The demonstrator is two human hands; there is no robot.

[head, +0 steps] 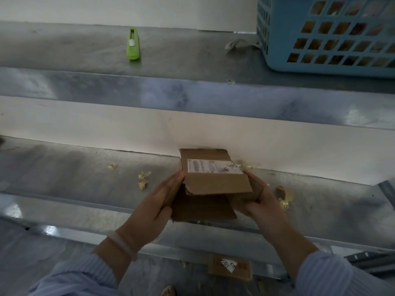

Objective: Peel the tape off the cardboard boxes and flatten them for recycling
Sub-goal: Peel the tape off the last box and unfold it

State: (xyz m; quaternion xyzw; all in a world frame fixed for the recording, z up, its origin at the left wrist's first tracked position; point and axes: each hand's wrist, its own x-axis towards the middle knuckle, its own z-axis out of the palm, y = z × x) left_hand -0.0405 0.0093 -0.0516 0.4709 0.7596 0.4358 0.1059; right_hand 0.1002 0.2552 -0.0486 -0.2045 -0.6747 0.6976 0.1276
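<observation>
Holes in the basket (pixel 333 35) are showing brownish contents. Left hand (pixel 158 201) and right hand (pixel 260 199) are gripping the box (pixel 215 180), fingers (pixel 254 180) curled round it.

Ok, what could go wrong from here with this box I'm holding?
The cardboard box hangs half-open between your left hand and right hand over the shelf edge; it could slip and drop. Tape scraps litter the shelf and might stick to the cardboard. The label could be forgotten.

Brown cardboard box (pixel 215 184), white label (pixel 214 166); green cutter (pixel 133 44); blue lattice basket (pixel 329 35); pale blue striped sleeves (pixel 85 280).
</observation>
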